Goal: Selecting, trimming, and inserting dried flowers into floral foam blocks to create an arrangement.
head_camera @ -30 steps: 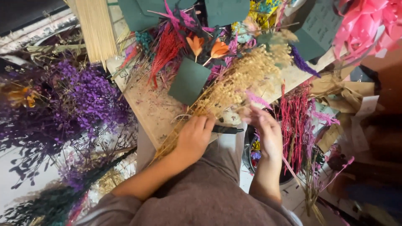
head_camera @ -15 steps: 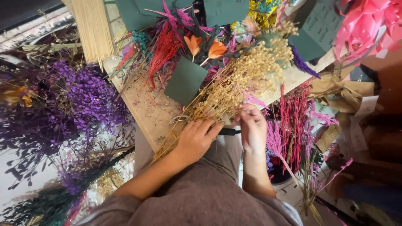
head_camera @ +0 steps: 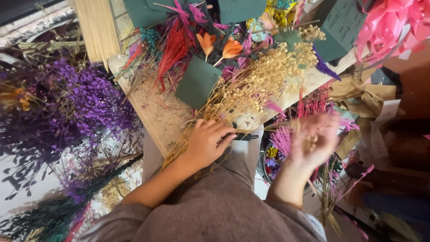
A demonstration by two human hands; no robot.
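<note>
Dried yellow stems (head_camera: 251, 89) overhanging table edge (head_camera: 152, 130), left hand (head_camera: 207, 142) pressing

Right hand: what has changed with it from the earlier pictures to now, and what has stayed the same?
The right hand has left the beige dried-flower bunch and moved out to the right, over the pink stems; it is motion-blurred, so any small bits in it are unclear. The left hand stays pressed on the bunch's stems at the wooden table edge.
</note>
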